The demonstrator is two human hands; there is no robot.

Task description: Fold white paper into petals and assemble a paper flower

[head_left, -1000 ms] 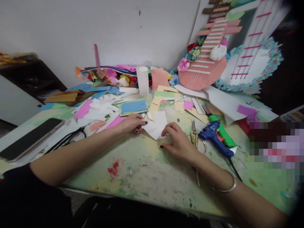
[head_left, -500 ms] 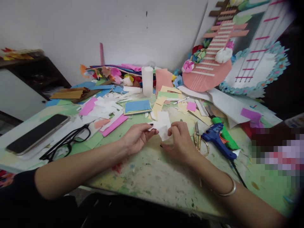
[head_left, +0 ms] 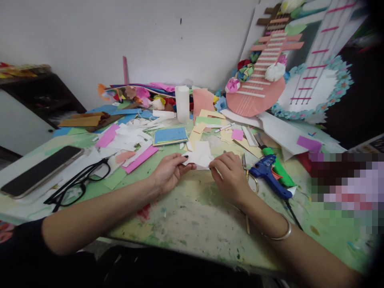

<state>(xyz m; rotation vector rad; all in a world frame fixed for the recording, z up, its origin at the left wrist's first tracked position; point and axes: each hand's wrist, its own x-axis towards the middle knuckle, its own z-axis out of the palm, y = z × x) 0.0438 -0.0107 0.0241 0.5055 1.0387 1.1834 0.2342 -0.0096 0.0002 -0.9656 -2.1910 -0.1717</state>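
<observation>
A small, thin piece of white paper is stretched between my two hands, just above the table. My left hand pinches its left end between thumb and fingers. At its right edge, the curled fingers of my right hand are closed on the paper, the thumb mostly hidden. Whether the squarer white part behind belongs to the same sheet, I cannot tell. Right beside my right hand lie scissors with gold handles, partly covered by it. A blue glue gun rests farther right.
Black glasses and a phone lie on the left. Paper scraps and a stack of blue cards spread across the paint-stained table. Behind stand a white cylinder and a pink paper guitar.
My right fingers have come from spread apart to closed on the paper's right edge. The paper now lies flatter between both hands. The view has shifted slightly.
</observation>
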